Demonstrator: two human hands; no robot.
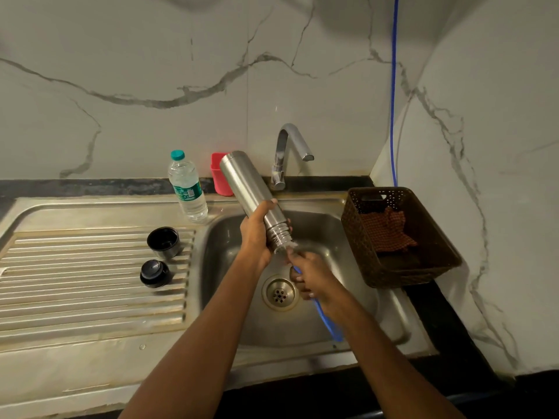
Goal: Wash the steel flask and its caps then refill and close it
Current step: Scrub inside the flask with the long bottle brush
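Head view, centre: tilted cylindrical steel flask (245, 183) is gripped by left hand (257, 237); blue handle (328, 323), possibly a brush's, is clasped by right hand (311, 279).

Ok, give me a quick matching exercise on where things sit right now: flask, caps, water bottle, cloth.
Things:
1. steel flask
2. black caps
3. water bottle
4. checked cloth

Places:
A. in the brown basket
B. on the ribbed drainboard
C. gripped by the left hand over the sink
D. standing beside the pink cup

Pairs: 1-C, 2-B, 3-D, 4-A
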